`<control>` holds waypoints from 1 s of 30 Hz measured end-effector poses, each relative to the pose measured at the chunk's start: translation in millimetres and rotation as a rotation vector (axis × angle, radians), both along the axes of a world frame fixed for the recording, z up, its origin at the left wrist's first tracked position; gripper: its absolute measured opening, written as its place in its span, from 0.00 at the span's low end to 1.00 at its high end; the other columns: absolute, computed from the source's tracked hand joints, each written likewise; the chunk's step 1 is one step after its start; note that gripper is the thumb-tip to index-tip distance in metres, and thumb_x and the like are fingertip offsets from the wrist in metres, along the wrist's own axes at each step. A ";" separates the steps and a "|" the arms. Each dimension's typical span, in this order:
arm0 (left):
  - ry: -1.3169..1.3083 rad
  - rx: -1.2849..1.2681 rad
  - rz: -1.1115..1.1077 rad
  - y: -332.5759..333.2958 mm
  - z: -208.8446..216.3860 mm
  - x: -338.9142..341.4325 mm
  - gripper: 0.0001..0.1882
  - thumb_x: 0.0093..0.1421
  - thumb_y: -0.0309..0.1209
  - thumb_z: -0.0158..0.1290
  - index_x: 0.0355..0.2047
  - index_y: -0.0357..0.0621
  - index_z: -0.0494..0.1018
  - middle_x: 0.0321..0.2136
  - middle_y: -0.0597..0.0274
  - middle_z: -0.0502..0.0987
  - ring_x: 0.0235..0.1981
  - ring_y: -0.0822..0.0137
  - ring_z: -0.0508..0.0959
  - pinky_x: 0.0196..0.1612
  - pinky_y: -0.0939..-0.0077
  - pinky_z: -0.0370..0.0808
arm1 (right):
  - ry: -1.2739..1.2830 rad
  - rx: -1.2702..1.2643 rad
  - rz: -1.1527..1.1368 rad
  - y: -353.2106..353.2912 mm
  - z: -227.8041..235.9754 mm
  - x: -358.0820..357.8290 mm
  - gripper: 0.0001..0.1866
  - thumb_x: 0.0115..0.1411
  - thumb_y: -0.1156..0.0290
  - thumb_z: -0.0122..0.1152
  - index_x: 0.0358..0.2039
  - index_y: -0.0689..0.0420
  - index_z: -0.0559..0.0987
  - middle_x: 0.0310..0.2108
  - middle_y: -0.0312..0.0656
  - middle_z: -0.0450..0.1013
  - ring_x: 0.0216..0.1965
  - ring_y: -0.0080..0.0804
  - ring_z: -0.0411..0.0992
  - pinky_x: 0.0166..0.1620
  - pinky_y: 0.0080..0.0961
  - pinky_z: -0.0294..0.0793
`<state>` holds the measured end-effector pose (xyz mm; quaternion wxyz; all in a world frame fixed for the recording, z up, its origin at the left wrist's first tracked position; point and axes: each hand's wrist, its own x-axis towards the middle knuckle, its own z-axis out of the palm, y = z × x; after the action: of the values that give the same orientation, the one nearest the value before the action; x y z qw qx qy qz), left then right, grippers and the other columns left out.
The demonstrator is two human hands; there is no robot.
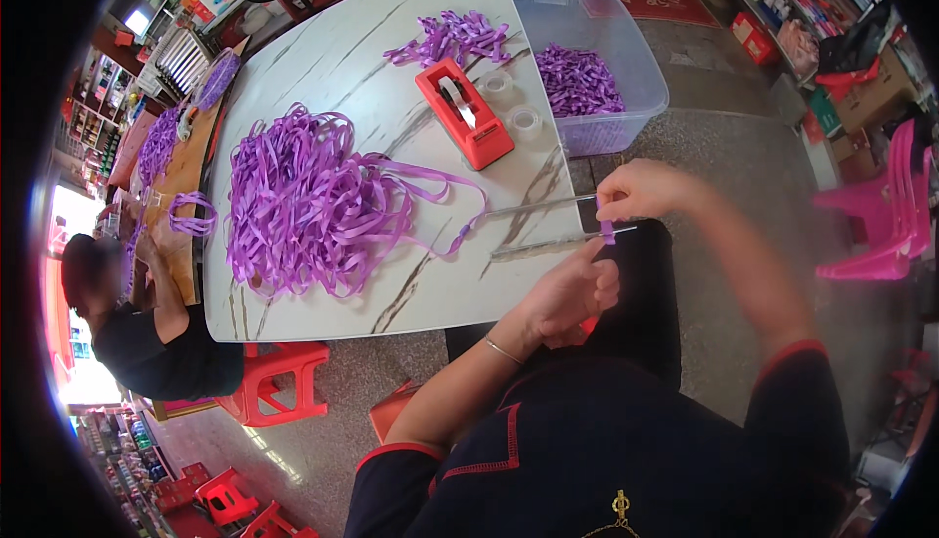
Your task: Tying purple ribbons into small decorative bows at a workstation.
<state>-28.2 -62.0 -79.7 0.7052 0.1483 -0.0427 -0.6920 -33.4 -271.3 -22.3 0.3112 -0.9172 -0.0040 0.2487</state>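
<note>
Partly obscured:
Noted small red object (589, 327) mostly hidden beneath bare left hand (572, 293); found right forearm (758, 254) blurred, dark red-trimmed shirt (626, 450) cut off by lower edge.

The ribbons (298, 207) are purple, the table (337, 73) white and brown-veined.

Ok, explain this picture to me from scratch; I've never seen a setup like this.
There is no machine here: these are a person's own bare hands. The one picture comes from a wide fisheye camera worn on the head, looking down, so straight edges bend near the rim.

On the pale table lie a big heap of purple ribbon, a smaller purple bunch, a red tape dispenser and tape rolls. Two thin metal rods stick out over the edge.

The right hand pinches a purple strip near the rod ends. The left hand is curled just below; what it grips is unclear.
</note>
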 end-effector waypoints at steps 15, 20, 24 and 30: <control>-0.006 0.008 0.008 0.3 -1.3 0.3 0.18 0.56 0.27 0.43 0.48 0.52 0.58 0.22 0.70 0.61 0.24 0.74 0.62 0.32 0.81 0.62 | 0.164 0.765 -0.088 -4.3 14.9 -12.2 0.11 0.58 0.64 0.53 0.24 0.58 0.73 0.21 0.28 0.66 0.22 0.13 0.60 0.26 0.13 0.58; 0.015 -0.101 0.014 0.0 -11.3 0.8 0.17 0.59 0.31 0.44 0.49 0.54 0.61 0.38 0.63 0.70 0.33 0.71 0.69 0.39 0.77 0.68 | 0.136 1.141 -0.179 -6.4 0.4 -32.9 0.10 0.58 0.65 0.55 0.25 0.57 0.73 0.22 0.28 0.67 0.19 0.10 0.56 0.21 0.09 0.51; 0.015 -0.090 0.025 -0.4 -12.6 0.5 0.17 0.60 0.33 0.44 0.51 0.55 0.61 0.46 0.60 0.69 0.38 0.69 0.70 0.42 0.75 0.69 | 0.136 1.144 -0.231 -2.9 -4.6 -47.3 0.09 0.57 0.65 0.56 0.24 0.57 0.73 0.22 0.29 0.67 0.19 0.10 0.56 0.20 0.09 0.51; -0.009 -0.023 0.056 -1.1 -11.9 -0.8 0.23 0.59 0.32 0.49 0.53 0.50 0.57 0.47 0.56 0.68 0.41 0.68 0.71 0.42 0.75 0.70 | 0.153 0.927 -0.255 10.5 9.7 -62.5 0.09 0.54 0.67 0.58 0.25 0.59 0.75 0.21 0.30 0.68 0.22 0.13 0.62 0.26 0.11 0.59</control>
<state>-29.0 -63.1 -91.6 0.7256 0.1443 -0.0495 -0.6710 -95.8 -260.8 -12.7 0.7144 -0.6542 0.0209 0.2475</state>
